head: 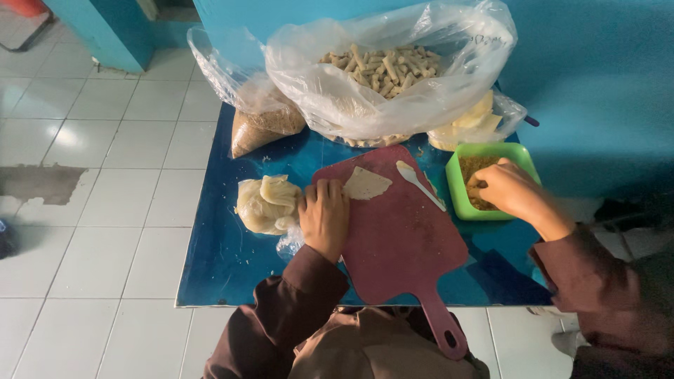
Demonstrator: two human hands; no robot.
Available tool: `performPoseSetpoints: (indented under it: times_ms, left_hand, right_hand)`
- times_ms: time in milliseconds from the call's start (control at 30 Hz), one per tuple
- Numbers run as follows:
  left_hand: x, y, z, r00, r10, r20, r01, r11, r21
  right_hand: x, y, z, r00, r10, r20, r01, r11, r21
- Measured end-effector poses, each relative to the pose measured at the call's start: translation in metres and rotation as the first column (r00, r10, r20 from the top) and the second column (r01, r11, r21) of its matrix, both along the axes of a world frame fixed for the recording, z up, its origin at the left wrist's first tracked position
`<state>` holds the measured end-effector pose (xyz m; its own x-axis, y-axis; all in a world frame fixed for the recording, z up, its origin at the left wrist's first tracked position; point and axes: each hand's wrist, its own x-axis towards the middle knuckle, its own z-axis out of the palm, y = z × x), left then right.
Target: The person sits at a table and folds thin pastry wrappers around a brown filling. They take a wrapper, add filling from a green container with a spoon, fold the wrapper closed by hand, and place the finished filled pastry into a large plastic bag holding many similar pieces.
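Observation:
My left hand lies flat on the left edge of a dark red cutting board, its fingertips touching a thin pale dough sheet. A white plastic spoon rests on the board to the right of the sheet. My right hand reaches into a green square container of brown crumbs, fingers curled in the crumbs; whether it grips any I cannot tell. A clear bag of pale dough sits just left of my left hand.
A shiny blue low table stands on white floor tiles. At its back are a large clear bag of rolled sticks, a bag of brown crumbs and a bag of pale slices. Behind them rises a blue wall.

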<state>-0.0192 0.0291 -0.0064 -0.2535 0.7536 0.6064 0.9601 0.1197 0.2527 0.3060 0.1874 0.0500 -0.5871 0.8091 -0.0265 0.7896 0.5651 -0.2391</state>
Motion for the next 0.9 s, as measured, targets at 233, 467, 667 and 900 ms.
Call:
performPoseSetpoints:
  times_ms: [233, 467, 667, 900]
  left_hand:
    - [0.0, -0.001, 0.001, 0.998, -0.016, 0.054, 0.017, 1.0, -0.022]
    - [-0.001, 0.009, 0.0, 0.999, -0.026, 0.018, 0.026, 1.0, -0.008]
    - [-0.001, 0.009, 0.007, 0.978, -0.112, 0.174, 0.11, 0.994, 0.024]
    - [-0.002, 0.005, 0.017, 0.899, -0.215, 0.381, 0.207, 0.976, 0.061]
  right_hand:
    - [-0.001, -0.007, 0.021, 0.999, -0.022, -0.03, 0.024, 0.995, 0.095]
    - [-0.023, -0.018, 0.078, 0.992, 0.052, -0.114, -0.025, 0.975, 0.22]
    - [-0.11, -0.024, 0.059, 0.896, 0.383, -0.226, -0.33, 0.913, 0.241]
    - [-0.169, -0.034, -0.006, 0.848, 0.479, -0.228, -0.39, 0.855, 0.342]
